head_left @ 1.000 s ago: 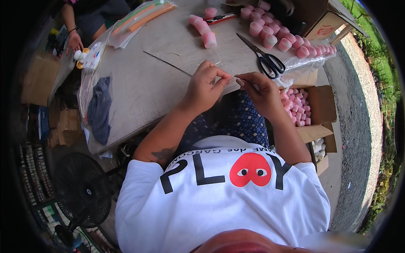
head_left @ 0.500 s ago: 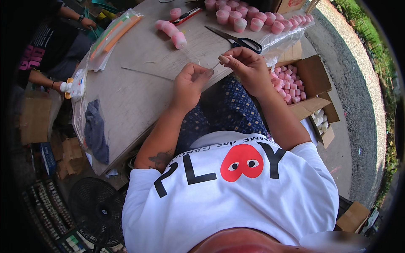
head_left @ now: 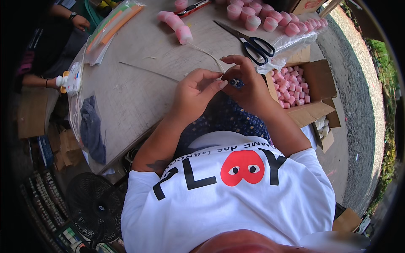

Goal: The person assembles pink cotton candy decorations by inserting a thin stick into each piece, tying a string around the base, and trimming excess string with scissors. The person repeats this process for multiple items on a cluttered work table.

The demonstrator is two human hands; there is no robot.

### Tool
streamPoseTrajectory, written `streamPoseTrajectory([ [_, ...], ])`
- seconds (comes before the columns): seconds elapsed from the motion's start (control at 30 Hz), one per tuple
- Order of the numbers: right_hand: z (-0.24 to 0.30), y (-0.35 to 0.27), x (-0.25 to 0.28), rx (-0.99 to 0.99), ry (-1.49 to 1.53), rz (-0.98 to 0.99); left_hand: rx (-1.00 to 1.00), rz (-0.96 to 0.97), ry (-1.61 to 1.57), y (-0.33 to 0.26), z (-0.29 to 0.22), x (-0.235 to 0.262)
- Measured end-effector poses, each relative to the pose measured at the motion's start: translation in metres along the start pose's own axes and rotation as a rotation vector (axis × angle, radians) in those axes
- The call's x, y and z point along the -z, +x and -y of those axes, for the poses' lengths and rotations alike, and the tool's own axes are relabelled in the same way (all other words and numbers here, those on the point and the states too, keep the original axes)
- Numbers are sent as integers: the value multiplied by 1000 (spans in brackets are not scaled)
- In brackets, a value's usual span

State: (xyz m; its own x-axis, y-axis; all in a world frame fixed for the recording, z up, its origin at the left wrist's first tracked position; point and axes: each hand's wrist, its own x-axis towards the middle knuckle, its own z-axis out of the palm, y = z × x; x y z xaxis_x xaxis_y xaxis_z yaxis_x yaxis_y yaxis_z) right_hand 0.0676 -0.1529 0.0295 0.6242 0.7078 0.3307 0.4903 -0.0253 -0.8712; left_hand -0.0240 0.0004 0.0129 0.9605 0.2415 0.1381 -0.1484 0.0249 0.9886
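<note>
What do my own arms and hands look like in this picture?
Your left hand and right hand are bare, with no gloves visible. Both forearms are uncovered below the short white sleeves of your T-shirt. A dark tattoo marks your left arm near the elbow. I see no watch or bracelet on either wrist.

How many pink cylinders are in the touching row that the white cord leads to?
3: the nearest pink cylinder, the middle pink cylinder just beyond it, and the farthest pink cylinder, left of the red utility knife. None of this row looks hidden.
</note>
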Motion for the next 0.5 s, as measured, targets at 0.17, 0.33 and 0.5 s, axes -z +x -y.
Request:
streamPoseTrajectory([
  [0.17, 6, 7, 0, -7, 4, -43, -48, -46, 151, 2, -7, 4],
  [0.33, 1, 10, 3, 116, -168, -34, -209, -67, -66, 8, -3, 3],
  [0.5, 4, 7, 1, 97, -99, -110, -126, 65, -203, 6, -4, 4],
])
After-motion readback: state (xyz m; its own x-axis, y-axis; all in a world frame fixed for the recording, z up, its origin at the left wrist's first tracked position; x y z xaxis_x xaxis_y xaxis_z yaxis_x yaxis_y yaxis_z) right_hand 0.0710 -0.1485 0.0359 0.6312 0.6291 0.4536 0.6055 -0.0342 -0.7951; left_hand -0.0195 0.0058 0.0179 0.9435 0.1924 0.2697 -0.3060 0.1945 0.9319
